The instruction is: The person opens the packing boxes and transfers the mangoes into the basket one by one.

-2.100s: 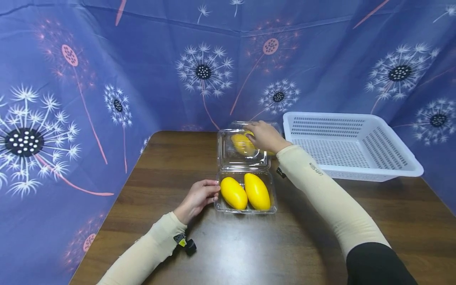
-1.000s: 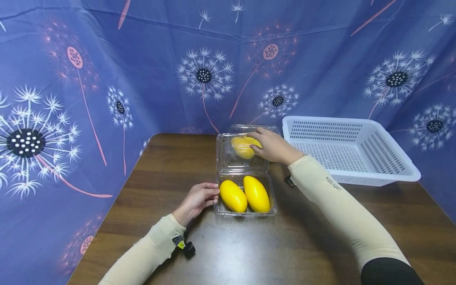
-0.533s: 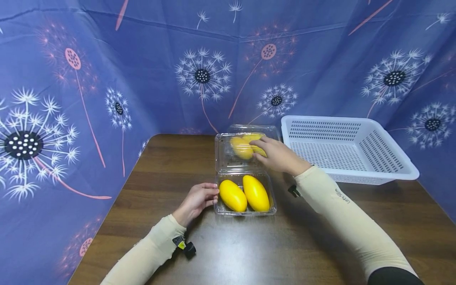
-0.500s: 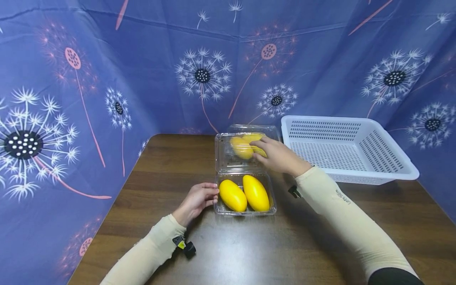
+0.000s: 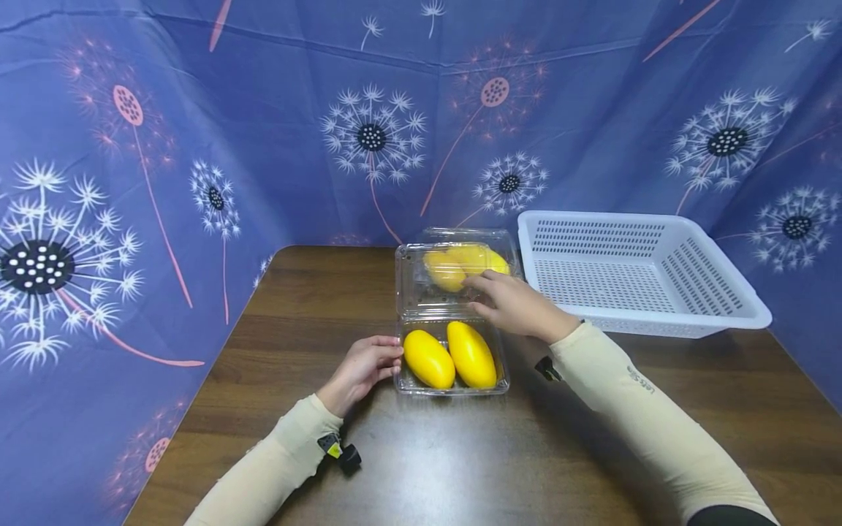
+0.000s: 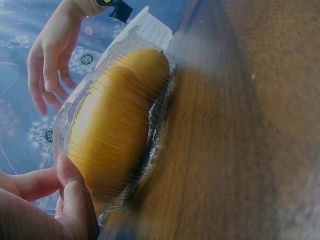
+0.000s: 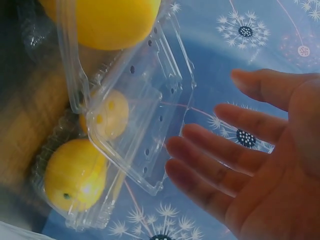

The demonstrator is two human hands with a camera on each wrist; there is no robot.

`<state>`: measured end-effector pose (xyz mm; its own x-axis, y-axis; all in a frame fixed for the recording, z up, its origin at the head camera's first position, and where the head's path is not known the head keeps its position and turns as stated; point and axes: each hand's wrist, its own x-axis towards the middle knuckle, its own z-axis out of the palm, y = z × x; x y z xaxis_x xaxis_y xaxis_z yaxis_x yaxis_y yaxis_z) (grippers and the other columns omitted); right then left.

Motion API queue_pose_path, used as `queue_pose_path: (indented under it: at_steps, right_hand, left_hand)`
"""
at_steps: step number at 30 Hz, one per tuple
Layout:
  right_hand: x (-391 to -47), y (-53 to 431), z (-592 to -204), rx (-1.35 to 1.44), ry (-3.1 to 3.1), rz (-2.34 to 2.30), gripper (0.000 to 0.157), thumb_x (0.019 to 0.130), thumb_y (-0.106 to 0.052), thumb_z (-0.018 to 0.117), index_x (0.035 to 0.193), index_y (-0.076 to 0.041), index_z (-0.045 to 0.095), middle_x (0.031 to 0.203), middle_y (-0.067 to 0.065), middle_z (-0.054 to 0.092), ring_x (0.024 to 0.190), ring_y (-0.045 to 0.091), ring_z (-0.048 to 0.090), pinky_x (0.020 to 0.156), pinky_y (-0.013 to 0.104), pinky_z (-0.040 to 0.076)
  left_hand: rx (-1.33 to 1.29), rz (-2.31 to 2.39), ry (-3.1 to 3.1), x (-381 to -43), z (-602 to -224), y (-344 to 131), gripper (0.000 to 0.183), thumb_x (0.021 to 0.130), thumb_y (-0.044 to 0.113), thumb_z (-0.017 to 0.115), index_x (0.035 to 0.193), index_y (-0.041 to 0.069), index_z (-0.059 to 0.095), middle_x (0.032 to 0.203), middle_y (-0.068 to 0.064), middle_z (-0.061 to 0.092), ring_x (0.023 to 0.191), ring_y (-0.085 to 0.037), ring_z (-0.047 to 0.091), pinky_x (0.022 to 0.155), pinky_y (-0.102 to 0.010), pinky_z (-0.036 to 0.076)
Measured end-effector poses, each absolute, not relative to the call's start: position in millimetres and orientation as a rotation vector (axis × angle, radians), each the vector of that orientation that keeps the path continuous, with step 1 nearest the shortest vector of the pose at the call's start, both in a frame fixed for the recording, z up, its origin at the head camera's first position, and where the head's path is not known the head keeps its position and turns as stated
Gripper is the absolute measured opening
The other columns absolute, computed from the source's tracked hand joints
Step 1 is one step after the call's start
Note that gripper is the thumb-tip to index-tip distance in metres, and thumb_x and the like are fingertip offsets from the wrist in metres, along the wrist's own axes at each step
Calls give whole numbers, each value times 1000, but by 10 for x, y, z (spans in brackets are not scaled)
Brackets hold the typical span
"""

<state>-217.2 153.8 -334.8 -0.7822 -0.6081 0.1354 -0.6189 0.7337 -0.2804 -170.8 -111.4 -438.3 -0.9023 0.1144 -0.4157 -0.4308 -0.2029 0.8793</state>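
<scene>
A clear plastic clamshell box (image 5: 454,393) stands on the table with its lid (image 5: 411,292) raised at the back. Inside lie two yellow mangoes (image 5: 429,358), side by side. My left hand (image 5: 360,367) pinches the box's left edge between thumb and fingers; the left wrist view shows the thumb (image 6: 70,172) against the wall. My right hand (image 5: 516,303) hovers beside the lid's right side, holding nothing; its fingers are spread in the right wrist view. Behind the lid, a second clear box (image 5: 503,237) holds more mangoes (image 5: 496,263), partly seen through the plastic.
A white perforated basket (image 5: 658,321) stands at the back right, beside the rear box. The brown wooden table (image 5: 316,292) extends on both sides of the boxes. A blue dandelion-print cloth (image 5: 276,131) hangs behind the table.
My right hand has drawn back from over the rear box, toward me and to the right, uncovering mangoes there. My left hand stays at the front box's edge.
</scene>
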Motion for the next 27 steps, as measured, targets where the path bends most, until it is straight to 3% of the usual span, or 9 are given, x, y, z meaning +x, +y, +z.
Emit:
queue_pose_path:
  at_steps: [9,16,27]
  right_hand:
    - [-2103,1535,-3461,1046,-2924,503,45,94,-25,64,133,-4,56,134,17,58,125,38,55,106,55,43]
    - [-2046,1514,-3545,1049,-3000,485,47,93,-28,65,134,-6,56,128,15,60,112,31,62,96,48,52]
    - [-1953,1475,-3673,1082,-3011,453,53,88,-30,71,132,-4,57,120,15,61,99,25,62,86,43,54]
  left_hand:
    - [-358,2164,1708,-1694,-4379,-1127,26,90,-3,60,114,-8,52,79,-4,58,66,-12,55,60,-19,54]
    - [-357,2160,1712,-1694,-4379,-1127,28,90,-2,60,116,-8,51,79,-4,58,66,-11,55,61,-19,54]
    - [-354,2171,1684,-1690,-4386,-1122,29,91,-2,59,117,-8,50,79,-2,60,66,-10,56,61,-19,54]
